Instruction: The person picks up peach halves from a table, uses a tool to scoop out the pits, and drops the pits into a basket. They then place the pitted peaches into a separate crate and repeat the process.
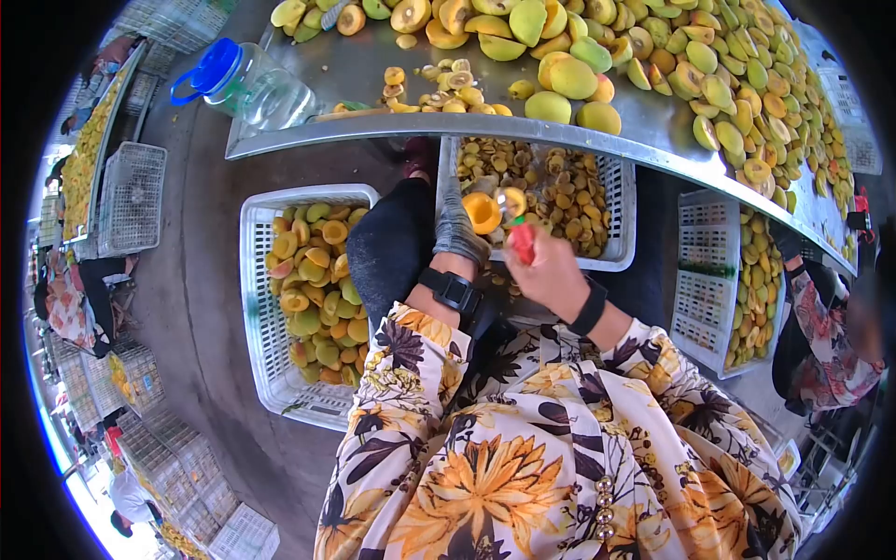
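My left hand [459, 224], in a grey glove, is closed around a hollowed yellow peach half [480, 214], its cut face turned up. My right hand [549, 271], bare, grips the red handle of a pitting spoon [522, 245]. The spoon's metal end is beside the peach half and carries a brownish piece, perhaps a pit. Both hands are over the near edge of a white crate [619, 215] filled with pits and cut scraps [569, 191]. At my left, a white crate [265, 373] holds yellow-orange peach halves [322, 280].
A metal table [359, 70] ahead bears heaped peaches [747, 103], small scraps [457, 89] and a blue-lidded water bottle [271, 98]. Stacked crates [705, 271] with fruit stand at right, near another person [826, 327]. Crates [133, 196] and other workers are at far left.
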`<state>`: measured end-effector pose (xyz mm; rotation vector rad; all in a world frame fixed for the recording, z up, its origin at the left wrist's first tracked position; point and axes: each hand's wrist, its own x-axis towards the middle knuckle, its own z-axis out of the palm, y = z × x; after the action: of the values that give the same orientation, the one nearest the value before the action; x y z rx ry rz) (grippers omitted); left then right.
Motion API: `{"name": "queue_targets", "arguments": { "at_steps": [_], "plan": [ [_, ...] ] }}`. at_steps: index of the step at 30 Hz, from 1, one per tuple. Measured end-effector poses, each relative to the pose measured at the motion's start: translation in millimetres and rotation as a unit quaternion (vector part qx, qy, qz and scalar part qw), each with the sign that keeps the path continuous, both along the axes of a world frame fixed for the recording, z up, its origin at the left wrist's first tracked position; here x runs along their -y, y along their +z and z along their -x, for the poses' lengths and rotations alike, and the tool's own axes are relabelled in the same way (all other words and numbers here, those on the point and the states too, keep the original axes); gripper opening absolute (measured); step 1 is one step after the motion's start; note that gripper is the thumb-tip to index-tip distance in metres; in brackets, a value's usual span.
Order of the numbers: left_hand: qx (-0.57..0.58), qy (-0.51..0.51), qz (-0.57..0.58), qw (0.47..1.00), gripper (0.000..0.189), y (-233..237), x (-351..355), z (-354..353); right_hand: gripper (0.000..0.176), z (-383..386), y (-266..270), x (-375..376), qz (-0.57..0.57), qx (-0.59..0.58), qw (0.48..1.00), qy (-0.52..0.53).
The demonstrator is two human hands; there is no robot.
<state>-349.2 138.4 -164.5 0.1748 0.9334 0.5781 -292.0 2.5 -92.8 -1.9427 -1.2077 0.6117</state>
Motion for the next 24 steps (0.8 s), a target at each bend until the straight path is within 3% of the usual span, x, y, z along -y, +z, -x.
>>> {"name": "queue_targets", "arguments": {
  "at_steps": [2,3,5,8,9,11,12,13,14,15,17,18,19,21,23,24],
  "plan": [
    [0.008,-0.007,-0.004,1.0,0.047,19.0,1.4,8.0,0.023,-12.3,7.4,-0.5,-0.017,-0.072,0.997,-0.025],
    [0.019,-0.016,-0.002,1.0,0.046,32.8,4.3,12.5,0.034,-22.6,7.4,0.7,-0.038,-0.079,0.996,-0.015],
    [0.014,0.009,-0.059,0.998,0.049,29.6,7.0,14.9,0.046,-36.8,8.0,3.0,0.076,0.003,0.997,0.002],
    [0.06,-0.057,-0.156,0.984,0.05,87.3,12.1,45.6,0.055,-58.8,-9.5,11.0,0.125,0.038,0.989,0.063],
    [0.048,-0.045,-0.174,0.983,0.051,99.6,9.4,56.6,0.054,-64.9,23.9,2.5,0.175,-0.064,0.982,0.017],
    [-0.036,-0.008,-0.245,0.969,0.051,125.8,6.3,86.6,0.052,-74.7,2.6,-0.3,0.108,-0.257,0.957,-0.085],
    [-0.082,0.007,-0.284,0.955,0.051,126.2,2.8,106.5,0.049,-80.0,-23.1,3.8,0.149,-0.086,0.985,0.019],
    [-0.127,0.019,-0.324,0.937,0.052,121.5,-4.2,131.2,0.046,-85.0,-41.5,10.8,0.184,0.088,0.972,0.115],
    [-0.165,0.071,-0.355,0.918,0.048,100.8,-16.7,161.6,0.038,-87.1,-37.4,17.2,0.248,0.103,0.954,0.132],
    [-0.2,0.128,-0.382,0.893,0.045,74.2,-32.3,194.1,0.038,-90.8,-28.3,18.2,0.238,0.104,0.957,0.125],
    [-0.45,-0.081,-0.443,0.772,0.043,49.3,-62.0,254.8,0.033,-95.4,-12.5,22.1,0.199,-0.071,0.977,0.03],
    [-0.628,-0.181,-0.519,0.551,0.041,87.7,-51.5,237.5,0.029,-96.7,-19.5,22.9,0.198,-0.068,0.978,0.009],
    [-0.627,-0.181,-0.524,0.547,0.041,106.7,-49.7,216.8,0.029,-95.4,-27.0,22.6,0.193,-0.069,0.979,0.005],
    [-0.523,-0.102,-0.691,0.489,0.04,129.4,-51.5,164.5,0.03,-88.2,-44.0,27.8,0.112,0.084,0.99,0.006],
    [-0.433,-0.109,-0.637,0.628,0.039,146.3,-49.6,91.0,0.033,-79.9,-45.7,29.6,0.105,0.079,0.991,0.008],
    [-0.416,-0.152,-0.778,0.445,0.04,140.1,-62.3,59.9,0.035,-74.1,-32.7,29.3,0.103,0.047,0.993,0.017]
  ]
}}
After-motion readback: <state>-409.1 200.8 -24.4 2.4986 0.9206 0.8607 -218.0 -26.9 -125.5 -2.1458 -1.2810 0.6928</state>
